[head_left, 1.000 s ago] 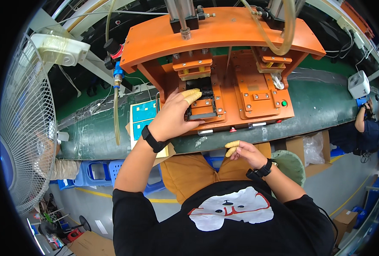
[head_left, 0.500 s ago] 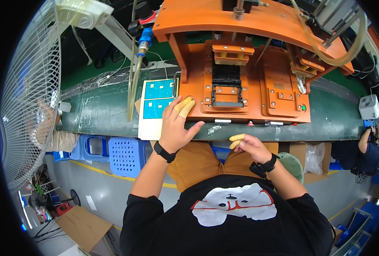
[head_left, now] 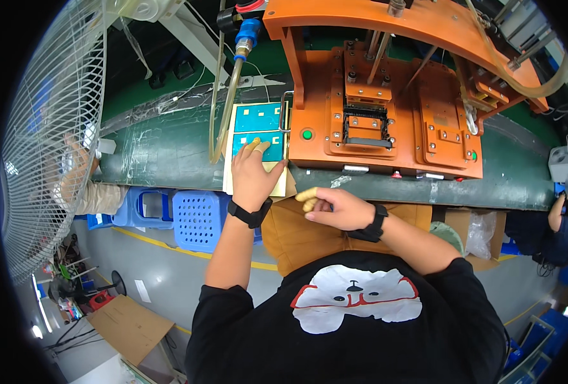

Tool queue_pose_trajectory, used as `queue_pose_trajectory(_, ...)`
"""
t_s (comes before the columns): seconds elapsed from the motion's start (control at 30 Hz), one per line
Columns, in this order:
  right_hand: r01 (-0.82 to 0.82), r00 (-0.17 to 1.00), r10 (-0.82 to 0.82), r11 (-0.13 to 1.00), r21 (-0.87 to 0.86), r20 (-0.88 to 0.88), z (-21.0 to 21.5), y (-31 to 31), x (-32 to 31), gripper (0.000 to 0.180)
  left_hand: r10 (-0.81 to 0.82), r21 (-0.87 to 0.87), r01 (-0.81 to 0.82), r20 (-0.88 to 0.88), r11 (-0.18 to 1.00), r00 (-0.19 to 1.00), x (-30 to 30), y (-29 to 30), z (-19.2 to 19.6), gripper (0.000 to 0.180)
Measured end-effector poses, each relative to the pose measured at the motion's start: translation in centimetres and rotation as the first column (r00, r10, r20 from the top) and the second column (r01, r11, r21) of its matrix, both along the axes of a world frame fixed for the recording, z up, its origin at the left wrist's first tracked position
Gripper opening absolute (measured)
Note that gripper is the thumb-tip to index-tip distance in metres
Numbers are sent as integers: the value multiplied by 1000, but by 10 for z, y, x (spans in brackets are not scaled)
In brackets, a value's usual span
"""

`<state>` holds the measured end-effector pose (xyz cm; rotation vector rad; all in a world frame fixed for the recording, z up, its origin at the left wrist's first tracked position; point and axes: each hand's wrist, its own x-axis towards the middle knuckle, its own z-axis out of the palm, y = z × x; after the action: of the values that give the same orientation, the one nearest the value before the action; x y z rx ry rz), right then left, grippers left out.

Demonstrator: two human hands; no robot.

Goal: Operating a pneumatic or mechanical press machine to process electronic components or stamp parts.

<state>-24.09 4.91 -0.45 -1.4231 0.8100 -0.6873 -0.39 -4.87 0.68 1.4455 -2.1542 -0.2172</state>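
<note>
My left hand (head_left: 252, 174) reaches over a cream card backing with teal sheets (head_left: 253, 121) that carry small pale squares. Its fingers are stretched out, two in yellow finger cots, and the tips touch the lower sheet. Lower and to the right, my right hand (head_left: 341, 210) hovers in front of the bench edge. Its fingers are loosely bent and apart, with nothing visible in them. An orange press machine (head_left: 309, 153) stands right of the sheets. On its left fixture sits a black plastic frame (head_left: 368, 142), its far part under the lowered press head (head_left: 368, 95).
A green button (head_left: 307, 134) is on the press base, and a second fixture (head_left: 447, 136) lies to the right. A clear hose (head_left: 227, 105) hangs left of the sheets. A large fan (head_left: 56, 134) stands far left, blue stools (head_left: 200, 217) below the bench. A person sits far right.
My left hand has moved off the machine's left corner onto the teal sheets, uncovering the green button. My right hand has shifted left. The left press head has come down over the black frame.
</note>
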Motion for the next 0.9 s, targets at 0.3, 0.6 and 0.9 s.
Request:
queue_pose_trajectory(0.3, -81, 862, -194, 859, -505, -468, -1, -20, 53, 44, -23, 120, 35, -100, 992, 995, 24, -35, 9, 15)
queue_pose_trajectory(0.6, -129, 855, -156, 859, -495, -494, 27, -17, 45, 38, 416, 248, -340, -405, 907, 814, 171, -124, 13, 27)
queue_pose_trajectory(0.9, 117, 606, -780, 281, -952, -156, 132, -7, -86, 43, 318, 264, -179, -734, 948, 600, 210, 40, 91, 25)
